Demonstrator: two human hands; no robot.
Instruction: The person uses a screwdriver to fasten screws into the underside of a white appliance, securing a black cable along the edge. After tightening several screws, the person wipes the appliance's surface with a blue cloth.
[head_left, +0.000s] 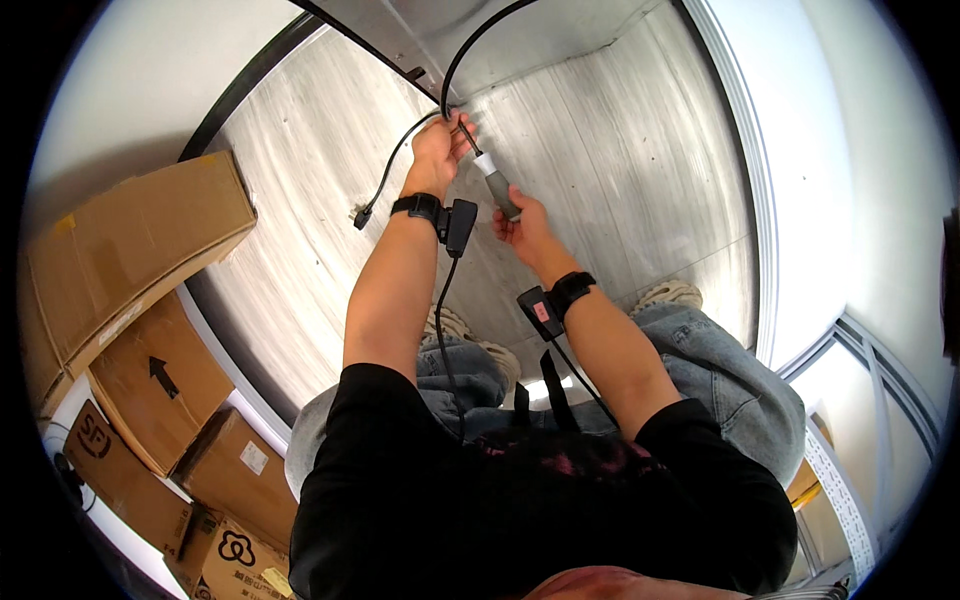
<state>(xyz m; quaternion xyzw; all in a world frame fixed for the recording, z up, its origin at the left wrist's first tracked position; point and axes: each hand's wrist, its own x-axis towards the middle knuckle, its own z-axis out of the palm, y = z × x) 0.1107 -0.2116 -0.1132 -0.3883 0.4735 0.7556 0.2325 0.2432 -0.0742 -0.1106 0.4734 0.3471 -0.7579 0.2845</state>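
My right hand (522, 220) is closed around the grey handle of a screwdriver (497, 185) with a white collar. Its thin shaft points up and left to the fingers of my left hand (440, 145). Those fingers curl at the lower edge of a metal panel (425, 40), beside a thick black cable (449, 75) that they seem to grip. What the screwdriver's tip meets is hidden by the fingers. From the same spot, a thinner black cord (392, 160) runs down to a plug (362, 215) on the floor.
Cardboard boxes (140, 250) are stacked along the left side. Pale wood-look floor (620, 160) lies under my hands, bounded by a white frame (735, 130) on the right. Each wrist wears a black strap with a small device (540, 312) and a wire. A metal rack (870, 400) stands at right.
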